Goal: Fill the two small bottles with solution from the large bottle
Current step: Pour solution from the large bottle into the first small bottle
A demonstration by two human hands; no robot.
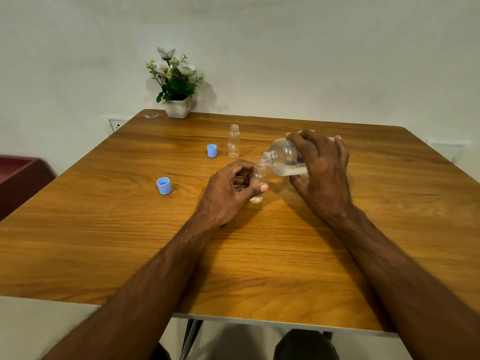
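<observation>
My right hand grips the large clear bottle, tipped on its side with its open mouth over a small clear bottle. Clear liquid lies along the large bottle's lower side. My left hand holds that small bottle upright on the wooden table, thumb and fingers around it; a little liquid sits at its bottom. A second small bottle with a red-and-white label stands uncapped farther back, apart from both hands.
Two blue caps lie on the table: one cap left of the far small bottle, another cap farther left and nearer. A white pot of flowers stands at the back edge by the wall. A dark red object sits left of the table.
</observation>
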